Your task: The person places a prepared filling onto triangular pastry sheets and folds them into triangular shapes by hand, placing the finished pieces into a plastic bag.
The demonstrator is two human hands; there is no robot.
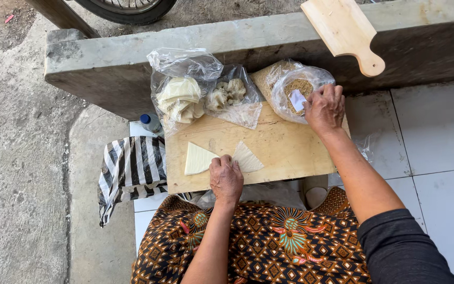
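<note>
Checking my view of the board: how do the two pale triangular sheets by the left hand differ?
The left sheet looks smooth and cream-yellow, while the right sheet is whiter with fine ridged lines. The left sheet lies free of the left hand; the right sheet's near corner sits at its fingertips. The left sheet points right, the right sheet upward. Both lie flat on the wooden board, each roughly triangular.

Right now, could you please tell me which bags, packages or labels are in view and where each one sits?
Clear plastic bag of pale folded wrappers: board's far left corner.
Clear plastic bag of lumpy cream pieces: just right of it.
Clear plastic bag of brown grains: far right, under the right hand.
Small white label: inside that bag.
Black-and-white striped bag: left of the wooden board.
</note>
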